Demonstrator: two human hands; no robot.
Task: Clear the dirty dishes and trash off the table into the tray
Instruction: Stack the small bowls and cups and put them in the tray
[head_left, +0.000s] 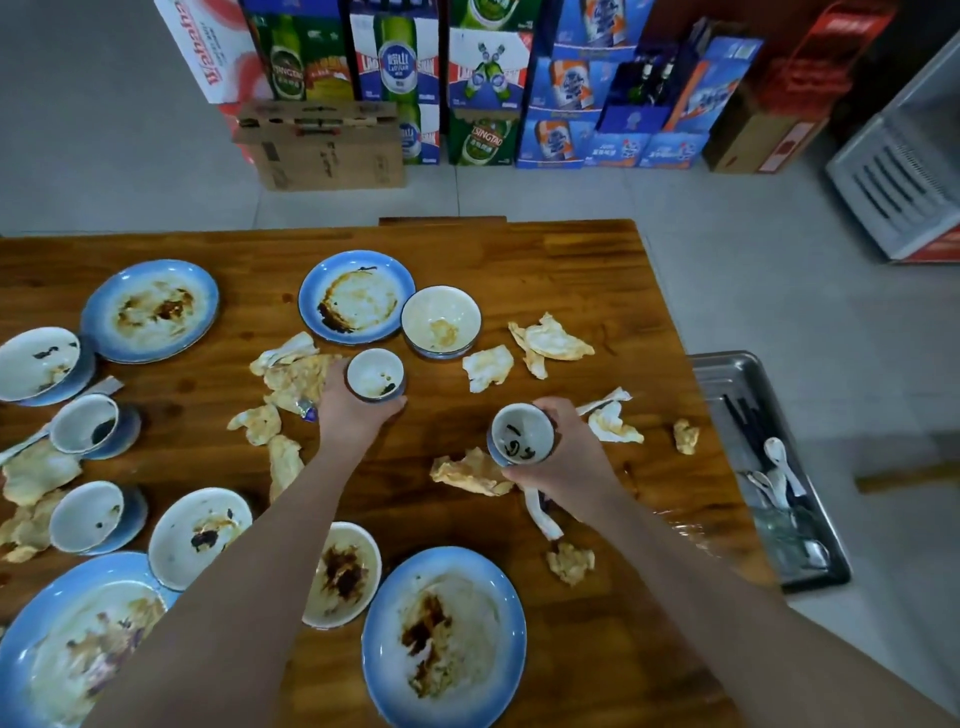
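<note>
Gripping a small stained white cup with a blue outside, the left hand curls its fingers round it at mid brown wooden counter. The right hand likewise holds a second small stained cup, nearer the steel tray beside the counter's right edge. Crumpled stained napkins lie around both.

ahead of me: stacked green printed beer cartons, blue-and-white ones, blue-and-orange ones | before them: brown corrugated cardboard box (standing on the floor) | my right: white metal cabinet with slatted vent | below: pale grey tiled floor
</note>
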